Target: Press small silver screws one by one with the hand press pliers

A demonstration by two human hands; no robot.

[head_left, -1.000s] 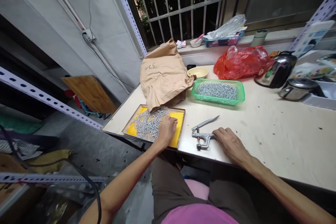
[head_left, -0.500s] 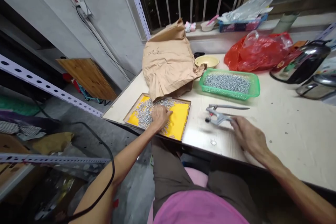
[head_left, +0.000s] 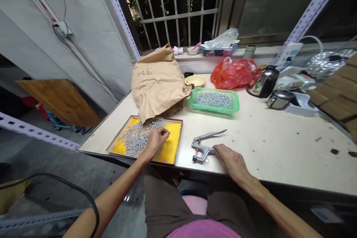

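Note:
My left hand [head_left: 157, 140] is closed in a pinch above the shallow tray [head_left: 180, 139]; what sits between the fingertips is too small to make out. Yellow lining shows in the tray, with a heap of small silvery metal pieces [head_left: 135, 139] spread over its left and back. My right hand [head_left: 232, 160] grips the lower handle of grey hand pliers [head_left: 205, 151], low at the table's front edge. Their handles are apart, and a spring and a small red part show near the jaw. The fingers hide the end of the lower handle.
Behind the tray, a brown paper bag [head_left: 157, 85] overhangs its back edge. A green basket [head_left: 235, 104] of similar metal pieces stands right of the bag, near a cream bowl [head_left: 199, 81], a red plastic bag [head_left: 231, 74] and a metal kettle [head_left: 264, 81].
The view has swung to the right. My left hand has risen from among the metal pieces into a pinch above them. My right hand has brought the pliers closer to the tray and table edge.

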